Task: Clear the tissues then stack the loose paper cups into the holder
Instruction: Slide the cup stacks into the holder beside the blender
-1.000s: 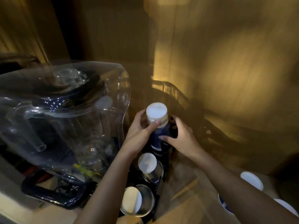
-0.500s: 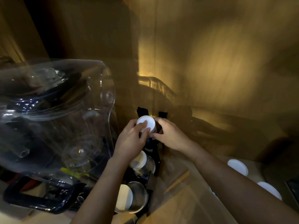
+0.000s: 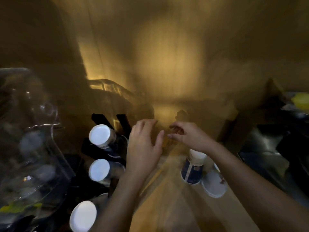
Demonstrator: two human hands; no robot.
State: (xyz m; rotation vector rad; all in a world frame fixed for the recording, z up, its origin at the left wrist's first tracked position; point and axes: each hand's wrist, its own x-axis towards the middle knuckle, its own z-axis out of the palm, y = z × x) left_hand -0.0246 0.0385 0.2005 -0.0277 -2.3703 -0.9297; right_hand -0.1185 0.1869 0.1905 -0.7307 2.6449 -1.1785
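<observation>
A black cup holder (image 3: 98, 148) stands left of centre with three stacks of upturned paper cups in it: a far stack (image 3: 100, 135), a middle stack (image 3: 99, 170) and a near stack (image 3: 82, 215), all showing white bases. My left hand (image 3: 143, 148) hovers just right of the holder with relaxed fingers and holds nothing. My right hand (image 3: 189, 136) floats beside it, fingers loosely curled, also with nothing in it. Below my right wrist a blue-and-white loose cup (image 3: 192, 169) stands upside down on the wooden counter (image 3: 167, 206), with a white cup (image 3: 214, 185) next to it. The frame is motion-blurred.
A large clear plastic blender jug (image 3: 28, 148) fills the left side, close to the holder. A dark sink or tray (image 3: 270, 148) lies at the right, with a yellow object (image 3: 301, 99) beyond it. A brown wall rises behind.
Both hands have let go of the far cup stack, which now sits lower in the holder, and moved right. The view has swung right, so the loose cups are closer to centre.
</observation>
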